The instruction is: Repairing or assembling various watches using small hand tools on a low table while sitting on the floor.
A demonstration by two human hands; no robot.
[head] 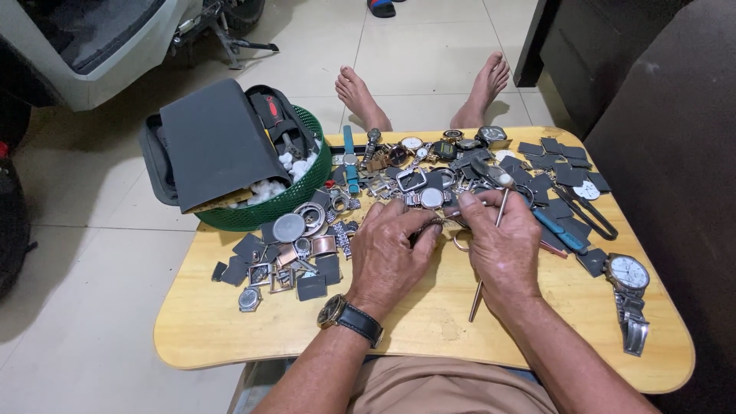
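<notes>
At bench centre, left hand [391,249] and right hand [502,249] brought close together, fingertips pinched on a small metal watch part [438,222]; exact form of the part hidden by the fingers. Left hand clamped on the part from the left side, dark-strapped wristwatch [337,310] worn at that wrist. Right hand closed on the same part from the right, with a thin metal rod tool [491,261] passing under the palm and pointing toward the near edge.

Progress, judged from the layout: work on the pinched part under way, not finished; many loose cases and bracelets unsorted just beyond the hands.

Just past the fingertips, toward the far edge: heap of watch cases and bracelet links [414,172], polished steel, round and square outlines. Toward the left edge: round case backs and rings [299,226], smooth metal, among flat dark grey pads [249,249]. At the far left corner: green mesh basket [303,195], plastic, holding a grey zip pouch [215,142] and white cotton balls [268,188]. Toward the right edge: blue-handled tool [560,234], more dark pads [563,165], and a white-dial steel watch [629,280] near the near right corner. Bench [230,322]: pale wood, smooth, rounded corners.
</notes>
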